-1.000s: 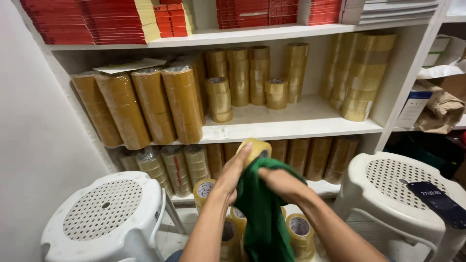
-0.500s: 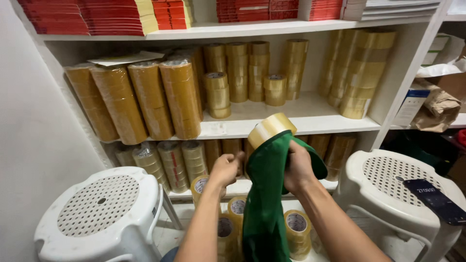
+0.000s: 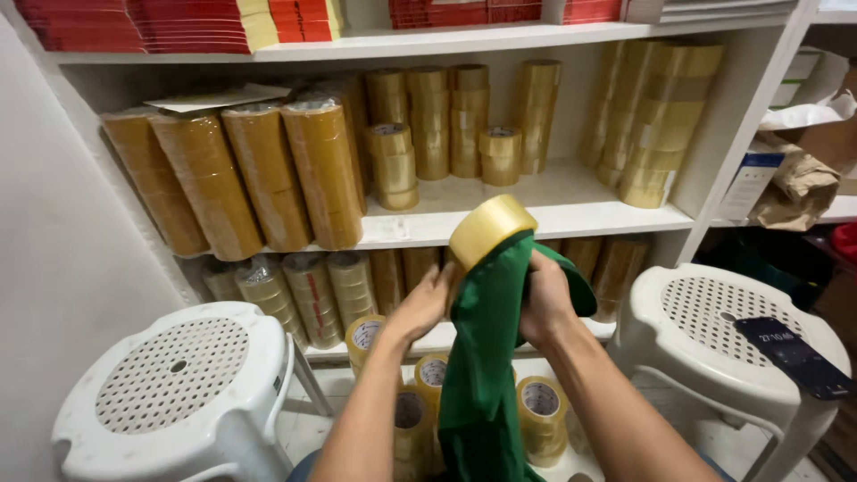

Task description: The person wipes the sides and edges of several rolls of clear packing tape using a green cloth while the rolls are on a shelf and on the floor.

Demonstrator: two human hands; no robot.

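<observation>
Two hands meet at the middle of the view, in front of a white shelf unit (image 3: 527,219). The left hand (image 3: 427,302) has its fingers curled shut against the left side of a green cloth (image 3: 486,357), and the right hand (image 3: 544,299) is closed in a fist on the cloth's right side. Wrapped in the top of the cloth is a tape roll (image 3: 491,228), pale yellow, tilted, its upper edge poking out above both hands. The rest of the cloth hangs straight down between the forearms.

Below the hands, near the floor, several loose rolls (image 3: 540,415) of tan tape stand upright, partly hidden by the cloth. On the middle shelf, far left, long wrapped stacks (image 3: 259,174) of brown tape lean to the left side by side; a flat sheet of paper (image 3: 219,96) lies on top of them. Further right on the same shelf stand shorter stacks (image 3: 446,120), and at the far right another tall wrapped bundle (image 3: 656,120). The top shelf holds red booklets (image 3: 134,22). The lower shelf, behind the hands, carries more wrapped stacks lying back.

A white stool (image 3: 178,384) with a perforated seat stands near left, and a second stool (image 3: 728,326) near right, with a dark phone (image 3: 790,357) lying on its right edge. A crumpled brown bag (image 3: 794,187) sits on the far right shelf.
</observation>
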